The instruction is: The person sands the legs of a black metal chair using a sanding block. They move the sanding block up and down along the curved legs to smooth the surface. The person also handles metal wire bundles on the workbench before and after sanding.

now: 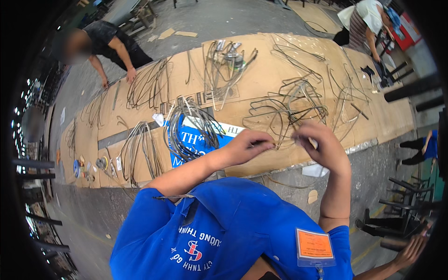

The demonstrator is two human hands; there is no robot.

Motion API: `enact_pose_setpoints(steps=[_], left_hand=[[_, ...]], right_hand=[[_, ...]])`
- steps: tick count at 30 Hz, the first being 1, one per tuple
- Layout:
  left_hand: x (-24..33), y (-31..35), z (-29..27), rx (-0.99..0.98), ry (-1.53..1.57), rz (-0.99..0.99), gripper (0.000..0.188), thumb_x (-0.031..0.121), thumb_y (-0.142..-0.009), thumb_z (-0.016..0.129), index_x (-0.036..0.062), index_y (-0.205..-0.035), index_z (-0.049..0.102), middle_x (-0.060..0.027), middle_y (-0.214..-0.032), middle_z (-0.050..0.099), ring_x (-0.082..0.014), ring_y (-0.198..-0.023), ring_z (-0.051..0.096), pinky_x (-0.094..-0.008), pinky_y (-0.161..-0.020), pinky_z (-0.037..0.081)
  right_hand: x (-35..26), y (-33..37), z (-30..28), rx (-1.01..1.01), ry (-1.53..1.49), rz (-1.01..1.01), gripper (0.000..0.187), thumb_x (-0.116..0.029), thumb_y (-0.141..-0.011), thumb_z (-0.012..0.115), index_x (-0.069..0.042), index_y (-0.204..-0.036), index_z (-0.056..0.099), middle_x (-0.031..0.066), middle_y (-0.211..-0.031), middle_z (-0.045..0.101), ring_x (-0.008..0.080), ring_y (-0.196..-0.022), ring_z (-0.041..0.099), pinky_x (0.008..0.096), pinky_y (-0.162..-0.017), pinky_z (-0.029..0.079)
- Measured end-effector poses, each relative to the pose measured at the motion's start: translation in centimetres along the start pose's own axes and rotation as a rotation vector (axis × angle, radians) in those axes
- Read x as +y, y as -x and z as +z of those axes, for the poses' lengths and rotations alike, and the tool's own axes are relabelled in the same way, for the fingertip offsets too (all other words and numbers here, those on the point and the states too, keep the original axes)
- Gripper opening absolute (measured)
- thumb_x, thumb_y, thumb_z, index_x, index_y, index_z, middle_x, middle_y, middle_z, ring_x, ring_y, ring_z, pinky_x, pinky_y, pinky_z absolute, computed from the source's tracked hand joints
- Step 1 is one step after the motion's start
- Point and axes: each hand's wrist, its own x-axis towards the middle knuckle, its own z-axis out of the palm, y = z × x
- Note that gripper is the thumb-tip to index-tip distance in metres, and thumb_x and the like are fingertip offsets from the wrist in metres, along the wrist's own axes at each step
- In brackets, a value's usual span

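Wire loops (173,126) look gathered toward the tabletop's (259,164) near edge, tangled wires (302,99) seemingly left loose; left hand (252,143) fingers pinched together, right hand (324,148) curled (grip: can't tell).

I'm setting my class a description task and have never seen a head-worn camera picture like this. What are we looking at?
There is no machine here: a person in a blue short-sleeved shirt works bare-handed. The single picture comes from a wide fisheye camera on that person's head, looking down, so straight edges bend near the rim.

The left hand and right hand face each other above a surface covered in flat brown cardboard. Something thin may be between their fingertips, but it is too small to tell.

Beyond them lies a loose tangle of thin, dark, wire-like strands. To the left, a shiny dark looped bundle rests on a blue-and-white printed sheet. Two other people lean in at the far side.
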Motion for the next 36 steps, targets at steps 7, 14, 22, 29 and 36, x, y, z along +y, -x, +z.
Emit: enact_pose_setpoints(steps=[7, 14, 22, 29, 36], left_hand=[[-2.7, 9.4, -5.7, 0.798, 0.42, -0.091, 0.019, 0.016, -0.094, 0.052, 0.0007, -0.099, 0.061, 0.0025, -0.068, 0.051, -0.0042, -0.056, 0.04, -0.0207, -0.049, 0.033], [-6.9, 18.5, -10.0, 1.177, 0.697, -0.106, 0.021, 0.026, -0.095, 0.05, 0.0058, -0.093, 0.055, 0.0069, -0.054, 0.029, -0.0037, -0.044, 0.026, -0.0202, -0.039, 0.021], [-15.7, 22.1, -11.8, 1.442, 0.867, -0.197, 0.02, 0.025, -0.096, 0.048, 0.0062, -0.094, 0.054, 0.0069, -0.054, 0.028, -0.0036, -0.043, 0.024, -0.0202, -0.037, 0.021], [-22.9, 23.9, -9.2, 1.465, 0.724, -0.422, 0.022, 0.022, -0.097, 0.045, 0.0024, -0.095, 0.056, 0.0001, -0.059, 0.047, -0.0087, -0.048, 0.045, -0.021, -0.045, 0.039], [-23.8, 28.2, -9.6, 1.153, 0.046, -0.641, 0.022, 0.015, -0.093, 0.049, -0.0022, -0.089, 0.062, -0.0024, -0.066, 0.056, -0.0091, -0.056, 0.052, -0.0234, -0.051, 0.043]], right_hand=[[-0.1, -7.6, 3.8, 0.668, 0.032, -0.001, 0.038, -0.003, -0.073, 0.068, -0.002, -0.11, 0.059, 0.0084, -0.098, 0.057, 0.0143, -0.068, 0.047, 0.0254, -0.064, 0.042], [3.2, -12.6, 14.6, 0.167, -0.247, 0.276, 0.075, -0.027, -0.072, 0.076, 0.0, -0.132, 0.041, 0.0171, -0.118, 0.056, 0.0264, -0.098, 0.058, 0.0351, -0.084, 0.046], [5.3, -19.2, 27.9, -0.114, -0.403, 0.352, 0.061, -0.028, -0.077, 0.071, 0.002, -0.124, 0.047, 0.0182, -0.096, 0.063, 0.0247, -0.088, 0.061, 0.0344, -0.079, 0.048], [5.2, -20.1, 31.5, -0.181, 0.048, 0.46, 0.035, -0.02, -0.077, 0.06, -0.003, -0.107, 0.06, 0.0241, -0.093, 0.063, 0.04, -0.089, 0.061, 0.0432, -0.078, 0.049], [2.9, -20.5, 31.6, -0.434, 0.446, 0.468, 0.021, -0.014, -0.074, 0.056, -0.005, -0.088, 0.069, 0.0185, -0.09, 0.066, 0.0324, -0.083, 0.065, 0.0421, -0.071, 0.052]])
